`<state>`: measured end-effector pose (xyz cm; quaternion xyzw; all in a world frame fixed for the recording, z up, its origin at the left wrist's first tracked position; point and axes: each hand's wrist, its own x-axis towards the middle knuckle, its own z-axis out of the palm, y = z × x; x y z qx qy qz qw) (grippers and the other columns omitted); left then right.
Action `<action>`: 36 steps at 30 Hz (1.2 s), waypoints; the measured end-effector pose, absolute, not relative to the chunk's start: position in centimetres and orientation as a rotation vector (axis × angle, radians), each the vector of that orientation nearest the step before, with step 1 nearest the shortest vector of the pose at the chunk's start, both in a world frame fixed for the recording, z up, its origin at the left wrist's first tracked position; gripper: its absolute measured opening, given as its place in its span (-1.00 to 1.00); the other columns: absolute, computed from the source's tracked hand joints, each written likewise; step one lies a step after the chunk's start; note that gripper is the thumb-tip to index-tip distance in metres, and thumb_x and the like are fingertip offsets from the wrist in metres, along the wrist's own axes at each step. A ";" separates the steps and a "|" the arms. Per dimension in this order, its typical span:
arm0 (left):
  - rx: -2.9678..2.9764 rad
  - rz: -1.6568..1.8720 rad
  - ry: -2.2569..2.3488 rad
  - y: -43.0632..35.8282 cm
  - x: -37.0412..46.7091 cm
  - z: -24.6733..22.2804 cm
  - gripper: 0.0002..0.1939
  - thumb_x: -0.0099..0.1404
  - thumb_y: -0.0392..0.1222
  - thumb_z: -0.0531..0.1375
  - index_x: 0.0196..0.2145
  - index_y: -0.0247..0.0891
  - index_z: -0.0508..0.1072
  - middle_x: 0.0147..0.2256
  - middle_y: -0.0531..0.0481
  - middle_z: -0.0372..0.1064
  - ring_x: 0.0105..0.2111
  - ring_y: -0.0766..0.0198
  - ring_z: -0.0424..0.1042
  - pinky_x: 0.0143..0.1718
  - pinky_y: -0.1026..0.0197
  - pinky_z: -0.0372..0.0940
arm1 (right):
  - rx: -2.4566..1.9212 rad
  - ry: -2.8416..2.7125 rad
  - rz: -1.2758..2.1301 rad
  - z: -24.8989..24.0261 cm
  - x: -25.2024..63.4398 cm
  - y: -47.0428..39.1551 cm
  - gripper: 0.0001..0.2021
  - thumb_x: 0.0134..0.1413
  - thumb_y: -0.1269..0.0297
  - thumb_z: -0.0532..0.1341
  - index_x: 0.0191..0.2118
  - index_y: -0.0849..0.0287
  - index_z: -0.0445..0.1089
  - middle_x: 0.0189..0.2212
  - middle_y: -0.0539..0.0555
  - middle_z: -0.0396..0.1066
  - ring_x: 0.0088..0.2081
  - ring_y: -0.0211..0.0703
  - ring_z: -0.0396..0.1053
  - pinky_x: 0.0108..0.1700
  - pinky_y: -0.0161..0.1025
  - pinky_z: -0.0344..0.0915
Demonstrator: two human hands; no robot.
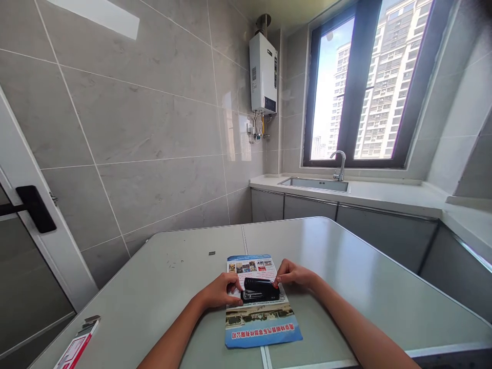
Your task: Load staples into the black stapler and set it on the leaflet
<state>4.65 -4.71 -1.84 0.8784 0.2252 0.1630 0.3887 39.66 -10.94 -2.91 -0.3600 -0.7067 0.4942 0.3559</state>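
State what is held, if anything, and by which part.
Long black stapler, held by its ends: left hand at the open end, right hand at the hinged end.

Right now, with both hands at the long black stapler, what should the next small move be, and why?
Probably have the left hand open the long black stapler wider while the right hand steadies its other end: its halves gape, exposing a silvery metal channel, but whether it is loaded can't be told.

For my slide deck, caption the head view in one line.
Left hand and right hand at an opened black stapler over a printed leaflet.
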 end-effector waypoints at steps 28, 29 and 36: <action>2.256 0.382 0.565 -4.4 4.6 -2.3 -0.57 0.07 0.07 0.49 -0.27 -0.27 0.50 -0.33 0.12 0.23 -0.35 0.36 0.15 -0.34 0.32 0.05 | -0.946 -1.866 0.857 -1.8 36.7 -11.3 -0.36 0.10 -0.39 0.26 -0.34 0.23 0.58 -0.42 0.04 0.33 -0.35 -0.19 0.22 -0.29 -0.25 0.16; 2.253 0.385 0.558 -4.5 4.6 -2.3 -0.57 0.07 0.06 0.49 -0.27 -0.27 0.50 -0.33 0.12 0.23 -0.35 0.36 0.16 -0.33 0.32 0.05 | -0.934 -1.939 0.786 -1.5 35.9 -11.6 -0.37 0.05 -0.38 0.30 -0.24 0.20 0.58 -0.31 0.06 0.38 -0.27 -0.14 0.27 -0.22 -0.23 0.20; 2.250 0.427 0.555 -5.4 4.5 -1.3 -0.57 0.03 -0.02 0.53 -0.23 -0.25 0.53 -0.30 0.11 0.27 -0.31 0.33 0.21 -0.28 0.29 0.10 | -0.927 -2.272 0.426 -1.1 32.7 -13.8 -0.75 0.17 0.08 0.37 -0.14 0.11 0.50 -0.24 0.05 0.49 -0.17 -0.07 0.38 -0.05 -0.15 0.27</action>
